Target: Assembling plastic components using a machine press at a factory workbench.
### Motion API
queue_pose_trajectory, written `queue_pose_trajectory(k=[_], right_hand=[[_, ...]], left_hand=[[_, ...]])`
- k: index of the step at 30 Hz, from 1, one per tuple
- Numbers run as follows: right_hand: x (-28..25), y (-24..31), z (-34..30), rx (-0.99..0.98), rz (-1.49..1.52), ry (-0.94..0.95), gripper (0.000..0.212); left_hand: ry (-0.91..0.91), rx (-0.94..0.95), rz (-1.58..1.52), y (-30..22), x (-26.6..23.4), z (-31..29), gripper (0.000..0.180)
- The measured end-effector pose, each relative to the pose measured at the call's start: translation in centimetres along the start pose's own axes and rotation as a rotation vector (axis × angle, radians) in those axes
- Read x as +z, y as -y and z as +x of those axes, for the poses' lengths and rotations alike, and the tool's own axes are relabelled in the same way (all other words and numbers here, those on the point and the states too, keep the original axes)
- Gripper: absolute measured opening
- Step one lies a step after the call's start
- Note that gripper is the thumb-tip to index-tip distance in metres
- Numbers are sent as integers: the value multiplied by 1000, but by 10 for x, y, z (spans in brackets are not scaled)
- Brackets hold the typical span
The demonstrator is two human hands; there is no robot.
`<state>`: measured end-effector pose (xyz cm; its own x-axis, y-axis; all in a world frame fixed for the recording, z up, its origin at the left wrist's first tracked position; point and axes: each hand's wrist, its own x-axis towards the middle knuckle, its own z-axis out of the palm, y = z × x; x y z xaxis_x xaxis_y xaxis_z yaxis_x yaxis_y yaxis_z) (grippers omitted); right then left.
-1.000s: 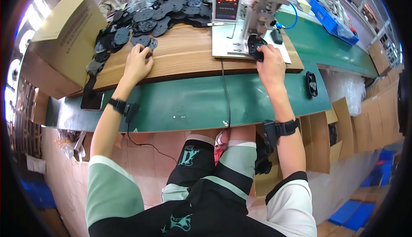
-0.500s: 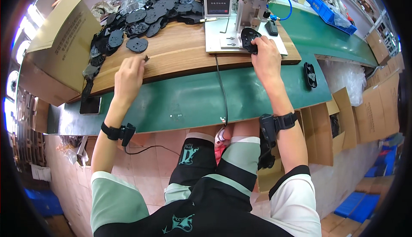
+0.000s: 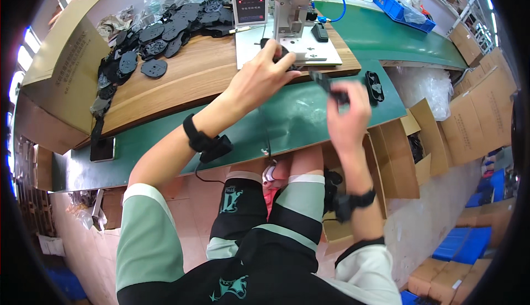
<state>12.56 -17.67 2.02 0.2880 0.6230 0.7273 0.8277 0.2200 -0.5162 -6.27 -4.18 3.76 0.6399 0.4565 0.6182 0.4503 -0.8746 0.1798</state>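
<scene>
My left hand reaches across to the white base of the bench press. Its fingers close round a black plastic plate, partly hidden behind them. To the right, over the front of the green table, my right hand grips another black plastic piece; motion blurs both. Beyond my right hand a black oval shell lies on the table. The press's fixture is partly covered by my left hand.
A pile of black plastic plates covers the back of the wooden board. An open carton stands at left, near a phone. A display box adjoins the press. A blue crate sits far right.
My left hand has moved right from the wooden board to the press base. My right hand has drawn back from the press toward me, carrying a black piece. The view has shifted right.
</scene>
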Motion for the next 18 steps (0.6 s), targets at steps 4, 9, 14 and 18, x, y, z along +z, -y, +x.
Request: queue_pose_trajectory(k=[4, 9, 14, 18], right_hand=[[-53, 0, -102, 132, 16, -62, 24], [-81, -28, -200, 469, -89, -6, 21], [-79, -85, -276, 780, -136, 91, 18], [-55, -144, -346, 879, -120, 104, 17]], left_hand=[[-55, 127, -90, 2, 36, 22, 37], [-29, 194, -102, 27, 69, 28, 42], [-57, 152, 109, 25, 74, 30, 45], [-40, 184, 42, 32, 74, 29, 40]])
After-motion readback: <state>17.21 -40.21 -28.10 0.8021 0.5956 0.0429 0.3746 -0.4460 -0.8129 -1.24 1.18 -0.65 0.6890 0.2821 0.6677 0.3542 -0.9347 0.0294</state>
